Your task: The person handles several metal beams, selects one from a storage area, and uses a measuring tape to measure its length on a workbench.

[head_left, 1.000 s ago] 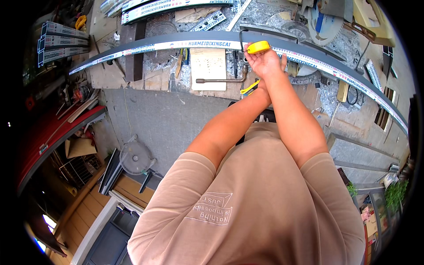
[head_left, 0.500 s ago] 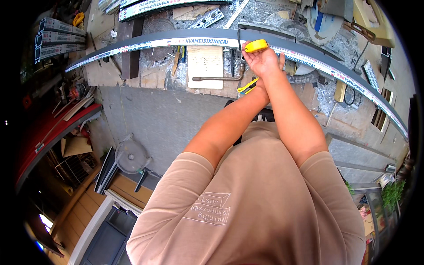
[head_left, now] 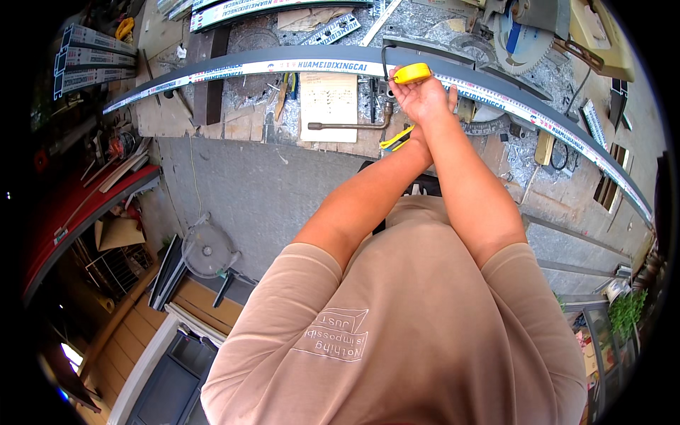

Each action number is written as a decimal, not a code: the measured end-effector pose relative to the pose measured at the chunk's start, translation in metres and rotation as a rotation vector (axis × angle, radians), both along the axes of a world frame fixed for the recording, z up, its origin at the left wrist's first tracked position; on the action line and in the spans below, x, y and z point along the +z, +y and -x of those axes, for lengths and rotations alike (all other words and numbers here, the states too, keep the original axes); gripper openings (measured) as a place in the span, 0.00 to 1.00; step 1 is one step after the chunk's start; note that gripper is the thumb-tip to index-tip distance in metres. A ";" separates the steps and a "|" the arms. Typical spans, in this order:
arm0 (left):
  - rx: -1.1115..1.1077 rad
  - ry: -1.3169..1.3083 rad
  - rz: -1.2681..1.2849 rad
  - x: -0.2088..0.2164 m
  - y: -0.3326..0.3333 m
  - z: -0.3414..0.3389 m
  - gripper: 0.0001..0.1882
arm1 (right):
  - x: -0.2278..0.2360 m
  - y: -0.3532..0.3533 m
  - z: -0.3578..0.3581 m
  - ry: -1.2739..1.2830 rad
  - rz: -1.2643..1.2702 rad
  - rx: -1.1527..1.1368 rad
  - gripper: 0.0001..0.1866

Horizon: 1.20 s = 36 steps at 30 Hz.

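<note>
A long grey metal profile (head_left: 269, 55) with white printed film lies across the workbench; the lens bends it into an arc. Fingers of my right hand (head_left: 425, 103) are closed round a yellow tape measure (head_left: 412, 73) at the near edge of the profile. From its case a pale tape blade (head_left: 489, 93) runs off to the right along the film. My left forearm (head_left: 368, 188) crosses under the right wrist, which hides the left hand's fingers. Beside that crossing lies a yellow and black tool (head_left: 397, 139), partly covered.
An L-shaped wrench (head_left: 347, 126) rests over a paper sheet (head_left: 329, 92). A circular saw blade (head_left: 523, 46) stands at the back right, with metal shavings about. More film-wrapped profiles (head_left: 99, 60) are stacked at far left. Behind on the left stands a round fan (head_left: 207, 249).
The whole view has shifted very slightly. My right hand and the tape measure keep their place on the profile, and both arms stay crossed.
</note>
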State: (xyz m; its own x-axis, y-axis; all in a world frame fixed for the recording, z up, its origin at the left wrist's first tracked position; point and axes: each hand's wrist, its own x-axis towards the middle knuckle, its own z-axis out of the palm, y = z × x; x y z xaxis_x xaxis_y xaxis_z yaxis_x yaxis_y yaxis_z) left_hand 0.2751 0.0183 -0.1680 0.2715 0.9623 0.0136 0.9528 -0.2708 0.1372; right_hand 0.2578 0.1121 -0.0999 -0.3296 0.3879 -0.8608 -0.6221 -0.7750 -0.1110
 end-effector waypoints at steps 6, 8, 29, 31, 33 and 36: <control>0.027 -0.145 0.048 -0.006 0.000 0.001 0.25 | 0.002 -0.001 0.000 -0.002 -0.003 0.011 0.24; 0.026 -0.130 0.049 -0.003 -0.001 0.000 0.25 | 0.003 -0.001 0.000 -0.006 -0.001 0.014 0.24; 0.059 -0.382 0.013 -0.001 -0.001 0.000 0.21 | 0.003 -0.003 0.001 -0.009 -0.022 0.034 0.23; 0.066 -0.448 0.018 -0.002 -0.001 0.000 0.20 | 0.002 -0.003 0.001 -0.012 -0.029 0.037 0.22; 0.026 -0.178 -0.062 -0.001 0.000 0.000 0.21 | 0.004 -0.003 0.000 -0.021 -0.036 0.044 0.22; -0.024 -0.098 0.007 0.003 0.001 0.004 0.22 | 0.005 -0.003 0.000 -0.031 -0.039 0.043 0.22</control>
